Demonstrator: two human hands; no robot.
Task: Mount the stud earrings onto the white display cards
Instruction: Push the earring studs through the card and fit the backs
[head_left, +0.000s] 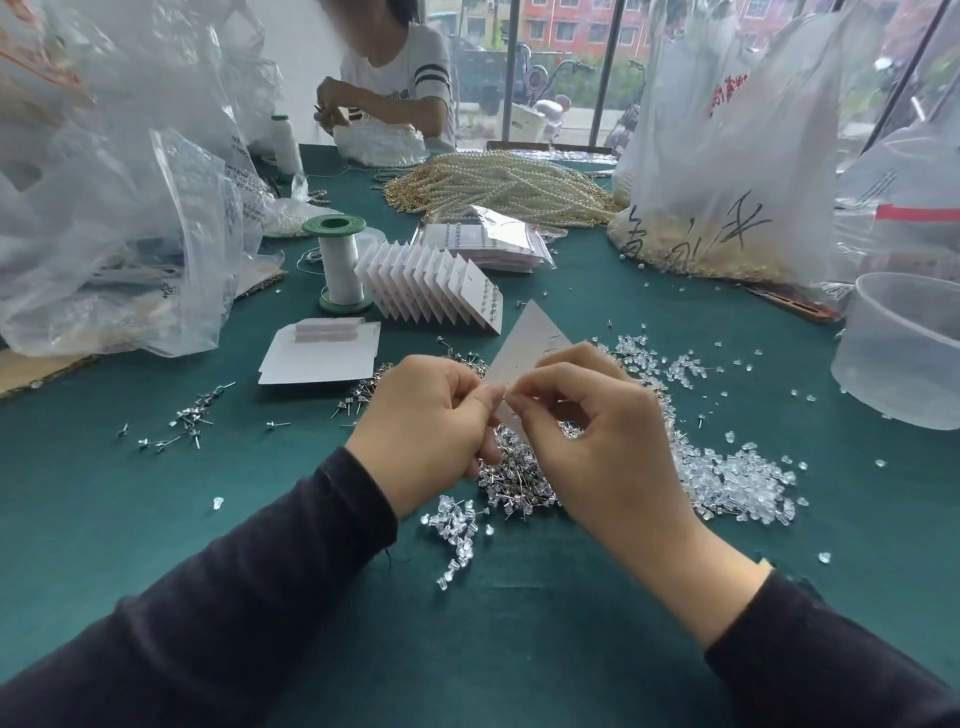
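I hold a white display card (530, 343) tilted up over the table's middle. My left hand (426, 421) pinches the card's lower edge. At the same spot my right hand (587, 415) pinches a thin stud earring (506, 397) against the card, its fingers curled. Under both hands lies a heap of loose stud earrings (519, 478). Clear plastic earring backs (727, 478) are piled to the right and scattered in front. A fanned row of filled cards (431, 286) stands behind.
Green cloth covers the table (156, 509). A thread spool (340, 265) and a flat white card box (317, 353) sit left of centre. Plastic bags (119, 208) crowd the left and right sides. A clear tub (909, 353) stands at right. Another person works at the far side.
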